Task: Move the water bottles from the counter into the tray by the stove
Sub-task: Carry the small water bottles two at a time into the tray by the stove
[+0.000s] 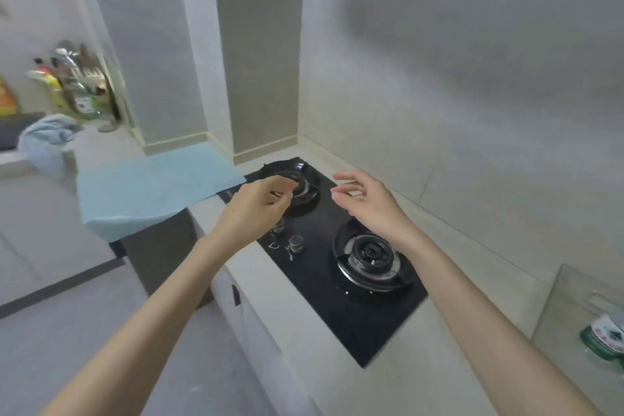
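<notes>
My left hand [256, 208] and my right hand [366, 201] hover over the black two-burner stove [341, 311]. Both hold nothing, with fingers loosely curled and apart. The left hand is above the far burner [297, 184]; the right hand is above the near burner [371, 255]. At the bottom right stands a clear tray [570, 307] on the counter, and in it lies a clear water bottle with a green label [604, 339], partly cut off by the frame edge. Several blurred bottles [72, 84] stand on the far left counter.
A light blue mat [148, 186] lies on the counter left of the stove. A crumpled blue cloth [47, 142] sits further left. Two stove knobs [295, 243] are at the stove's front edge. Grey tiled walls close off the back and right.
</notes>
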Available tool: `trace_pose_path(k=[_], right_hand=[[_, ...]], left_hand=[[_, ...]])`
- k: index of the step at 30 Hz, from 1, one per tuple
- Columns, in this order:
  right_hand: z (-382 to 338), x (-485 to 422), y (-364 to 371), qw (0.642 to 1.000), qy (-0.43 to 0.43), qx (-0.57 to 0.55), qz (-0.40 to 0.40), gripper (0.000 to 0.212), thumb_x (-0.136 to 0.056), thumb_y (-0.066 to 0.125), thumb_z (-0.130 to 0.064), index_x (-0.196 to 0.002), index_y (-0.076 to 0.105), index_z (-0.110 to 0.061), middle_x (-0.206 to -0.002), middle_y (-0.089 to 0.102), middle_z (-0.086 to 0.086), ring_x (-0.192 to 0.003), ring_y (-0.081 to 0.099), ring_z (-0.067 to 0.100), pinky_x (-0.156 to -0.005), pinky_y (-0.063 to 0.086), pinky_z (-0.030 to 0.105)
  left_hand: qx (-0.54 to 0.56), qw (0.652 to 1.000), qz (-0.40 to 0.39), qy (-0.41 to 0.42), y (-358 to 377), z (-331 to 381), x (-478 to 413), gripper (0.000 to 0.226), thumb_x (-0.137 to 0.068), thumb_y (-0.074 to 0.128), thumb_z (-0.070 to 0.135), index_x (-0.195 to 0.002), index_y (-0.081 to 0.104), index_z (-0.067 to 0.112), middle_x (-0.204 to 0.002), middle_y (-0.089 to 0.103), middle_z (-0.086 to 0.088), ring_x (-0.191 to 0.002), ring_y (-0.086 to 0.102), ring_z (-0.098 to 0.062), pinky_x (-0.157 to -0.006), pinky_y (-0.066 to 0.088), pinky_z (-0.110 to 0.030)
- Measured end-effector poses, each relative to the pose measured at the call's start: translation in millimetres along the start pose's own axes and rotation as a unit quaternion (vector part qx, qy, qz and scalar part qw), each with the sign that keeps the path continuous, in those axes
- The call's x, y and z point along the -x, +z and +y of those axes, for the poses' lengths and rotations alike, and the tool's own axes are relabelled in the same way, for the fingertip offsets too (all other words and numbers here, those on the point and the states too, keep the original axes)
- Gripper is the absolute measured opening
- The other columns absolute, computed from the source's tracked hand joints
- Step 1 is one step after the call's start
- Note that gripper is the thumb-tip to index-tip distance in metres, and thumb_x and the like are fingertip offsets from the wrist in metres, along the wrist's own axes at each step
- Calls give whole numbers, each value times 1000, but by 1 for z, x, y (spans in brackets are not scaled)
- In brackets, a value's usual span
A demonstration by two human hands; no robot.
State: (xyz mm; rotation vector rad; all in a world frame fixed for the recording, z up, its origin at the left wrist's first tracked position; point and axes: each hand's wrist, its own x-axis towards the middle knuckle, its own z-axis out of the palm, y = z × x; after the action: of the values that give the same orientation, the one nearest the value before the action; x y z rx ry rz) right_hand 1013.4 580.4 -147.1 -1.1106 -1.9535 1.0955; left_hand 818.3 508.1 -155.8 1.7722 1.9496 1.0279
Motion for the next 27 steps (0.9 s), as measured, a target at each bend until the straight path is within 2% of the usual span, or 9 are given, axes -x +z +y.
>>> trace_pose_path(k=[4,8,11,14,16,19,27], right_hand=[[-43,-15,81,997,-36,-12,-63,32,-90,62,-19,-121,58,-26,-108,67,-6,-89,63,7,-79,49,20],[-88,-28,174,990,-72,-24,-115,32,-91,62,-19,-122,57,-25,-111,66,-3,-94,64,10,-85,52,27],[-122,-35,246,983,-99,-32,-154,31,-92,61,-23,-122,58,-26,-112,65,-6,-96,64,9,-80,52,25],[-152,-39,309,975,-116,-42,-183,30,-92,60,-25,-122,57,-27,-112,65,-6,-99,64,13,-82,53,30],[-174,-40,354,969,-130,-43,-208,30,-92,60,-26,-122,56,-27,-113,64,-5,-100,63,14,-86,54,32],[-207,-46,420,954,-153,-54,-251,31,-93,60,-24,-123,56,-23,-116,64,-2,-101,63,17,-84,55,32],[-282,-74,593,902,-198,-84,-374,33,-94,58,-22,-126,55,-21,-122,60,-2,-105,61,17,-84,55,30]], left_hand=[[3,996,74,-50,-71,-55,34,26,-96,50,26,-120,60,28,-110,63,15,-92,61,-7,-79,46,-23],[-11,988,119,-99,-148,-117,76,25,-95,52,26,-117,62,27,-111,63,15,-91,62,-8,-84,50,-28],[-30,981,136,-133,-203,-163,110,28,-96,51,27,-122,61,23,-114,61,14,-94,61,-9,-81,48,-25],[-46,974,154,-161,-247,-199,140,30,-96,51,28,-124,60,22,-121,63,8,-101,62,-12,-87,51,-30],[-49,965,175,-189,-278,-222,163,32,-96,51,26,-126,60,19,-123,63,4,-103,63,-15,-90,51,-32],[-50,949,216,-223,-323,-258,194,32,-96,52,26,-126,59,19,-123,63,2,-104,62,-15,-87,49,-28],[-56,887,329,-319,-432,-353,254,33,-96,53,23,-128,58,17,-124,62,-1,-102,57,-12,-85,43,-24]])
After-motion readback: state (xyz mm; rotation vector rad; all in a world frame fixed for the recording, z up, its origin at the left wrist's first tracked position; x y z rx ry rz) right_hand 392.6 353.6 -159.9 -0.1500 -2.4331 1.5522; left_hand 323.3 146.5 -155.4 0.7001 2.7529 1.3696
